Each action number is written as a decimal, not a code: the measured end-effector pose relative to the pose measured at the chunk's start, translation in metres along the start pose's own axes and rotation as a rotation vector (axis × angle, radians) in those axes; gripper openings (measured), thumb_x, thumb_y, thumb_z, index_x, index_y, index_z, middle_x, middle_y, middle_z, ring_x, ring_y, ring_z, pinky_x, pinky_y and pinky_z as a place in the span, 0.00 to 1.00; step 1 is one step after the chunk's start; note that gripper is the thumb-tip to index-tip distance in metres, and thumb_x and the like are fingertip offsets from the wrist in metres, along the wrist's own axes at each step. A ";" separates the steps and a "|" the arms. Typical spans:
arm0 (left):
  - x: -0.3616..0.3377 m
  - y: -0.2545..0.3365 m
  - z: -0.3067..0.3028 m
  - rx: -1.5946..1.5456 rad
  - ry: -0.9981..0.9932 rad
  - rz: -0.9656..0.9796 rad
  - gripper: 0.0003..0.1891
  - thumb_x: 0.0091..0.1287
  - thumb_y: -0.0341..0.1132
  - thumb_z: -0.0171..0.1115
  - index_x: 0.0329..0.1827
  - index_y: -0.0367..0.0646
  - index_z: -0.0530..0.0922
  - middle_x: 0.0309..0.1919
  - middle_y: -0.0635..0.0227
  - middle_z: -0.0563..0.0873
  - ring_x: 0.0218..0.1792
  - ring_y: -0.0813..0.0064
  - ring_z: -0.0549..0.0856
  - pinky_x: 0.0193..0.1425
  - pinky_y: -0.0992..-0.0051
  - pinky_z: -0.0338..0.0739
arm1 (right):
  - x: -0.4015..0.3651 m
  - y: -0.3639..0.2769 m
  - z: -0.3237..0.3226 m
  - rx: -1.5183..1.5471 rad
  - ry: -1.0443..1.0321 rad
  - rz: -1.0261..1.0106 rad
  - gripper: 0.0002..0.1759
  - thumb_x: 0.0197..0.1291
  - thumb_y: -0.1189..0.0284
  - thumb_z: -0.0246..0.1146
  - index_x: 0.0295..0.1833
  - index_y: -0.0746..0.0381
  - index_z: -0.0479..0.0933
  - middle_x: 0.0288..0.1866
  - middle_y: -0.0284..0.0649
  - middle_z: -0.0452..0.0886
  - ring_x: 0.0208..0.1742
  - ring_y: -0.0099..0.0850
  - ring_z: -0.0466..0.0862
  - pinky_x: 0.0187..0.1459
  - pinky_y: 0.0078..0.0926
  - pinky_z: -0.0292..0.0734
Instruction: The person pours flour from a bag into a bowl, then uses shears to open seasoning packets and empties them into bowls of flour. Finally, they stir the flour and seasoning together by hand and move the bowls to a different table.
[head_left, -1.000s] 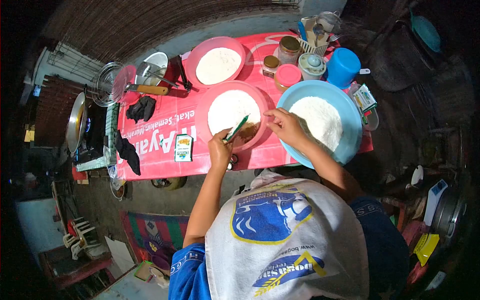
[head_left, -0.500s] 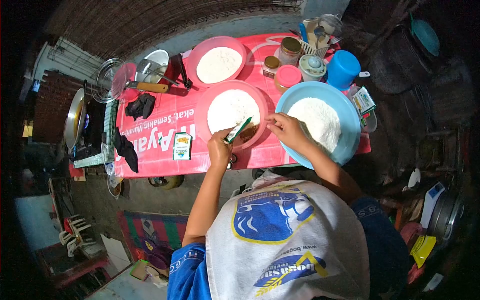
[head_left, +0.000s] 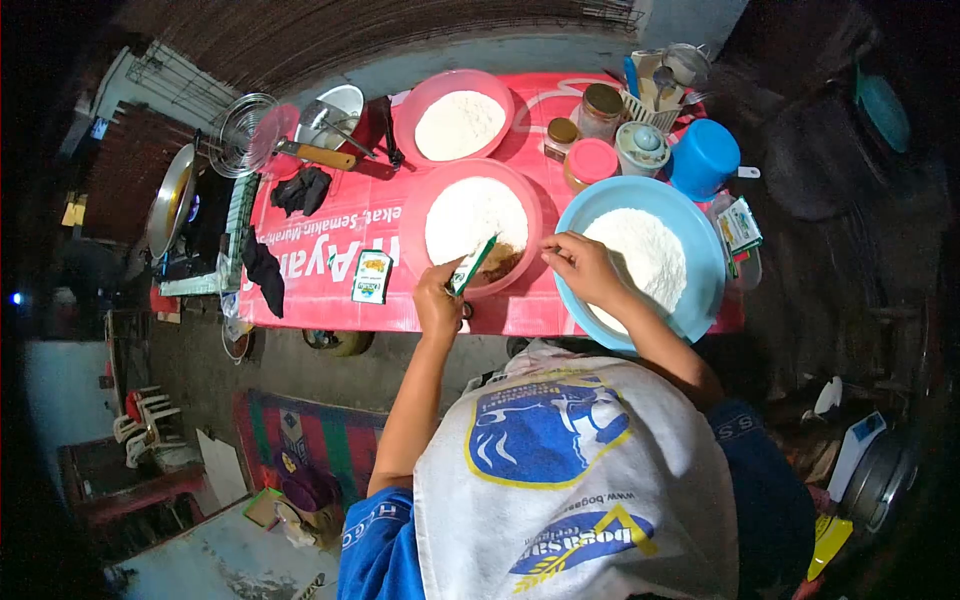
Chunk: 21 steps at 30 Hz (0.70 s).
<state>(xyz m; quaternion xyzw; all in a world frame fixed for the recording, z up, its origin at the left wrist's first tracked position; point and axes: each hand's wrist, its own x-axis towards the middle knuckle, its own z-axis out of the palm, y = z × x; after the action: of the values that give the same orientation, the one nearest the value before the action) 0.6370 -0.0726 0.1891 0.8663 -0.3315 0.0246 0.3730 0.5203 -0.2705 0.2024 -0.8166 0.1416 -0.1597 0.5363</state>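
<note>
My left hand (head_left: 438, 304) is closed round a small green-and-white sachet (head_left: 468, 270), tilted over the near pink bowl (head_left: 408, 222). In that bowl lies white flour (head_left: 475, 212), with a patch of brown powder (head_left: 503, 262) near the sachet. My right hand (head_left: 588, 268) hovers at the left rim of the blue basin (head_left: 700, 275), thumb and fingers pinched together; whatever they hold, if anything, is too small to make out. A heap of white flour (head_left: 645, 250) fills part of the basin.
Another pink bowl of flour (head_left: 505, 88) stands behind. Jars (head_left: 602, 108) and a blue plastic container (head_left: 704, 158) are at the back right. A flat sachet (head_left: 372, 277) lies on the red tablecloth (head_left: 330, 300). Black cloths (head_left: 300, 190) and a wok on a stove (head_left: 172, 200) are leftward.
The camera view has shifted slightly, moving the table right in the picture. Lighter tan powder now shows on the brown patch beside the sachet. Both hands keep nearly the same pose.
</note>
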 end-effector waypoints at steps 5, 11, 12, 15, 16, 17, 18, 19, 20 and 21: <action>-0.004 0.002 0.011 0.004 0.116 -0.106 0.27 0.43 0.15 0.59 0.49 0.48 0.78 0.26 0.57 0.81 0.27 0.65 0.80 0.31 0.71 0.74 | 0.001 -0.004 -0.015 -0.005 -0.039 -0.028 0.08 0.53 0.74 0.60 0.39 0.64 0.76 0.31 0.42 0.78 0.29 0.30 0.79 0.32 0.24 0.74; -0.002 0.039 0.011 -0.173 0.126 -0.413 0.13 0.52 0.21 0.59 0.40 0.43 0.81 0.28 0.58 0.82 0.29 0.71 0.82 0.32 0.74 0.73 | 0.000 0.005 -0.032 0.010 -0.054 -0.065 0.08 0.53 0.75 0.60 0.39 0.63 0.77 0.32 0.41 0.78 0.28 0.30 0.79 0.31 0.25 0.74; -0.005 0.033 0.016 -0.173 0.125 -0.414 0.13 0.52 0.21 0.59 0.40 0.43 0.81 0.28 0.58 0.82 0.29 0.71 0.82 0.32 0.74 0.73 | -0.001 0.008 -0.033 0.010 -0.054 -0.064 0.08 0.53 0.75 0.60 0.39 0.63 0.77 0.32 0.41 0.78 0.28 0.30 0.79 0.31 0.25 0.74; -0.007 0.009 0.025 -0.185 0.084 -0.281 0.16 0.54 0.26 0.61 0.47 0.40 0.76 0.32 0.61 0.84 0.25 0.75 0.79 0.30 0.78 0.73 | 0.000 0.013 -0.039 0.073 -0.066 -0.049 0.08 0.52 0.76 0.59 0.40 0.64 0.77 0.32 0.41 0.78 0.29 0.29 0.79 0.31 0.24 0.74; -0.005 0.015 0.025 -0.185 0.083 -0.280 0.16 0.54 0.26 0.61 0.47 0.40 0.76 0.32 0.61 0.84 0.25 0.75 0.79 0.30 0.78 0.73 | -0.001 0.011 -0.041 0.091 -0.085 -0.030 0.08 0.53 0.76 0.59 0.40 0.64 0.77 0.32 0.40 0.79 0.30 0.28 0.80 0.32 0.23 0.74; -0.002 0.022 0.024 -0.464 0.169 -0.463 0.16 0.56 0.28 0.61 0.48 0.40 0.75 0.30 0.65 0.83 0.24 0.77 0.78 0.28 0.79 0.71 | -0.001 0.009 -0.043 0.108 -0.104 -0.010 0.08 0.53 0.76 0.59 0.40 0.65 0.77 0.32 0.40 0.80 0.30 0.26 0.80 0.32 0.23 0.74; 0.003 0.031 0.023 -0.745 0.253 -0.645 0.16 0.57 0.31 0.61 0.49 0.40 0.74 0.29 0.69 0.82 0.22 0.78 0.77 0.25 0.81 0.70 | -0.001 0.009 -0.044 0.107 -0.099 -0.008 0.08 0.53 0.76 0.59 0.40 0.65 0.77 0.32 0.40 0.80 0.30 0.26 0.80 0.32 0.23 0.74; -0.002 0.023 0.023 -0.981 0.226 -0.929 0.13 0.58 0.36 0.63 0.45 0.43 0.76 0.27 0.75 0.79 0.22 0.82 0.74 0.22 0.83 0.67 | -0.001 0.009 -0.044 0.167 -0.141 0.060 0.08 0.53 0.76 0.59 0.39 0.65 0.77 0.32 0.39 0.80 0.31 0.24 0.80 0.33 0.22 0.74; -0.004 0.010 0.029 -1.288 0.244 -0.941 0.15 0.57 0.38 0.65 0.44 0.42 0.74 0.26 0.74 0.76 0.23 0.84 0.72 0.24 0.87 0.70 | -0.001 0.009 -0.043 0.228 -0.180 0.129 0.07 0.54 0.76 0.59 0.39 0.65 0.77 0.31 0.39 0.81 0.32 0.22 0.80 0.34 0.22 0.75; -0.009 0.000 0.031 -1.517 0.271 -0.984 0.14 0.57 0.38 0.64 0.42 0.43 0.74 0.26 0.73 0.76 0.23 0.84 0.72 0.24 0.88 0.70 | 0.001 0.014 -0.038 0.338 -0.205 0.146 0.07 0.54 0.75 0.59 0.39 0.66 0.77 0.31 0.39 0.81 0.32 0.21 0.79 0.35 0.22 0.75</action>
<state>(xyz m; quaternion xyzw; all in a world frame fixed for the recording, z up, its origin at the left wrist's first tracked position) 0.6239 -0.0884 0.1641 0.4220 0.1945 -0.2601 0.8464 0.5042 -0.3081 0.2039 -0.7145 0.1165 -0.0581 0.6875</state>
